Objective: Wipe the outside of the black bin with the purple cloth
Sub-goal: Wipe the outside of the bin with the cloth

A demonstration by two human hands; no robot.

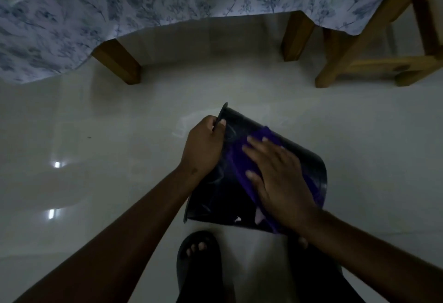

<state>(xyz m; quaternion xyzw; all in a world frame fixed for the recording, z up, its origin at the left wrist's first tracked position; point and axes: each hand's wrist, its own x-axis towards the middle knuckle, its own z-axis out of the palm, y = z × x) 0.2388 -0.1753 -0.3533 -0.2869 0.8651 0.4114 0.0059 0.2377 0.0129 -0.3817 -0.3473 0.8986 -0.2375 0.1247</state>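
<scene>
The glossy, streaked black bin (211, 197) lies tipped, left hand (203, 144) gripping its rim, right hand (275, 178) flat, pressing the purple cloth (239, 159) onto its side.

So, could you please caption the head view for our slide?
Left hand steadies the tilted black bin while right hand presses purple cloth against it.

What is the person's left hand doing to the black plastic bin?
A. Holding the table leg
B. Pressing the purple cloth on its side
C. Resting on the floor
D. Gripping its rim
D: the left hand is clamped on the rim of the tipped black plastic bin, while the right hand presses the purple cloth on its side.
</scene>
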